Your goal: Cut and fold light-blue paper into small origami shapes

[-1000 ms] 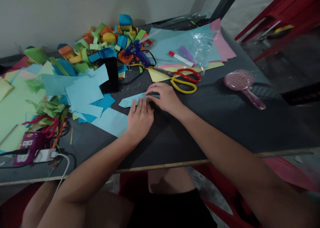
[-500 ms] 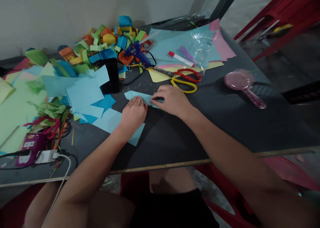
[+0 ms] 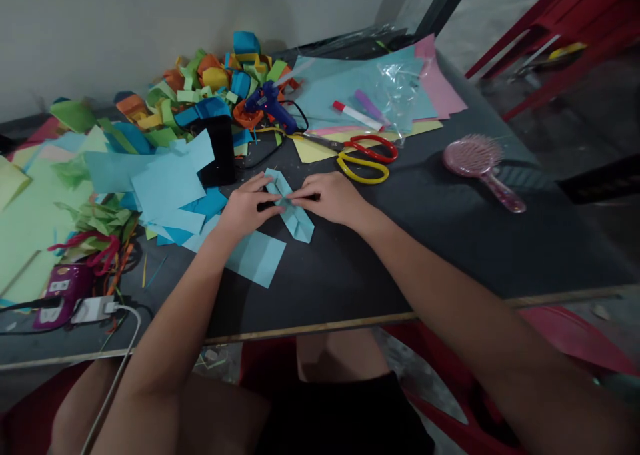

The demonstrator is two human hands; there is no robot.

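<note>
A light blue piece of folded paper (image 3: 300, 224) lies slantwise on the dark table, its lower end pointing toward me and to the right. My left hand (image 3: 249, 205) grips its left edge, thumb and fingers curled around it. From the other side my right hand (image 3: 330, 198) pinches the middle of the strip, the fingertips of both hands almost meeting. Close below my left hand is a flat light blue sheet (image 3: 257, 258), partly covered by my forearm.
Scissors (image 3: 363, 158) with red and yellow handles lie beyond my right hand. Behind them are a blue glue gun (image 3: 273, 105), markers (image 3: 357, 116) and coloured sheets. A pink hairbrush (image 3: 480, 165) lies right. Blue paper pieces (image 3: 170, 182) and a purple power strip (image 3: 65, 295) are left.
The folded paper has turned from lying nearly crosswise to a steep slant. My left hand has gone from pressing flat on it to gripping its left edge.
</note>
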